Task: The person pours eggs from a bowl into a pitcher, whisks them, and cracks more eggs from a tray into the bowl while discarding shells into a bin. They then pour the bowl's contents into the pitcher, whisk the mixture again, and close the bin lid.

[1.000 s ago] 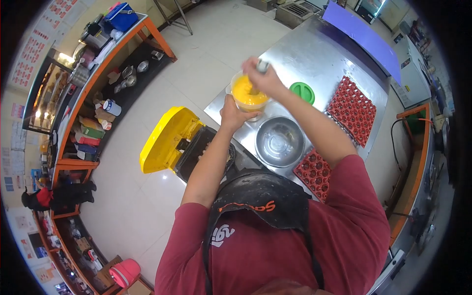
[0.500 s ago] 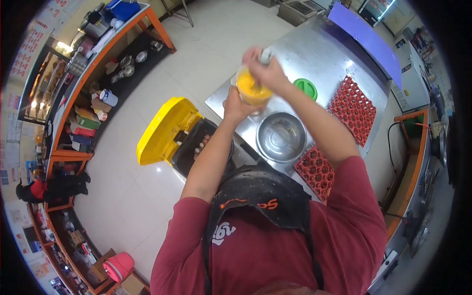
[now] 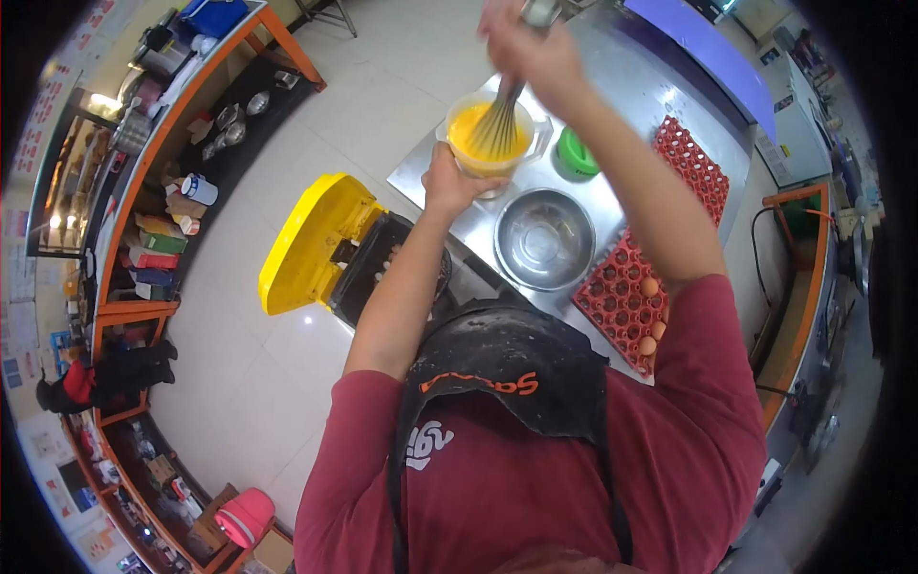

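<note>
Head view: our right hand (image 3: 535, 53), partly cut off, grips the whisk (image 3: 497, 120); left hand (image 3: 448, 182) clasps the tub (image 3: 488, 134) over the steel table (image 3: 622, 86), tiled floor (image 3: 382, 86) beside

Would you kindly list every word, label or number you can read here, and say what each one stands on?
Orange lettering on the black apron: upside down and creased, not readable.
White print on the red shirt: partly hidden by the apron strap, not readable.
Posters on the wall: too small and blurred.
Labels on boxes and cans on the orange shelves: too small.
No text shows on the container, whisk or egg trays.
</note>
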Action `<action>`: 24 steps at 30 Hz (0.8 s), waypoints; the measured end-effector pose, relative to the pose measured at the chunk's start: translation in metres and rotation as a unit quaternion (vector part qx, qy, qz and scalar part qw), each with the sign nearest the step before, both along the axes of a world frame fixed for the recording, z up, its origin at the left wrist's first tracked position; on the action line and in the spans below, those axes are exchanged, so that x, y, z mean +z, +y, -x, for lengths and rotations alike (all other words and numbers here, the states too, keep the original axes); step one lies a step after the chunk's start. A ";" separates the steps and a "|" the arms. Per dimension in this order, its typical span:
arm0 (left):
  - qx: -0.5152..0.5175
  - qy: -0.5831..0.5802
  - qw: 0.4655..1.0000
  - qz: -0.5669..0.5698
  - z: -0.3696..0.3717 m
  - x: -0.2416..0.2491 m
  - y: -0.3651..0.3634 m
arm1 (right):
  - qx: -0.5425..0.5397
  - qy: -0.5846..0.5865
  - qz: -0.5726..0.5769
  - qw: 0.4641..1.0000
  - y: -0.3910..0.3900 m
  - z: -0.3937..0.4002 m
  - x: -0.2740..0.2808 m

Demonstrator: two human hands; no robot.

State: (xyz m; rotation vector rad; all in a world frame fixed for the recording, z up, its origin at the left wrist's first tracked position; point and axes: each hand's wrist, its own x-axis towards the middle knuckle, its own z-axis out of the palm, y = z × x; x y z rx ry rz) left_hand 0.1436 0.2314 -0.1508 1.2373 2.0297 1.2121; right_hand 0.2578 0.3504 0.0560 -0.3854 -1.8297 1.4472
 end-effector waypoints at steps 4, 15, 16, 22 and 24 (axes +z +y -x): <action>-0.031 -0.011 0.999 0.015 0.005 -0.016 0.006 | -0.007 0.082 -0.027 0.996 -0.008 -0.016 0.089; -0.022 -0.020 0.999 -0.013 0.003 -0.014 0.003 | -0.018 0.199 -0.094 0.975 -0.022 -0.048 0.108; -0.022 -0.019 0.999 -0.013 0.003 -0.014 0.003 | 0.014 0.210 -0.094 0.973 -0.017 -0.049 0.093; -0.014 -0.019 1.000 -0.018 0.004 -0.014 0.004 | 0.116 0.158 0.004 0.981 0.013 -0.042 -0.030; -0.015 -0.019 1.000 -0.017 0.003 -0.013 0.004 | -0.063 0.033 0.028 0.997 -0.022 -0.023 -0.067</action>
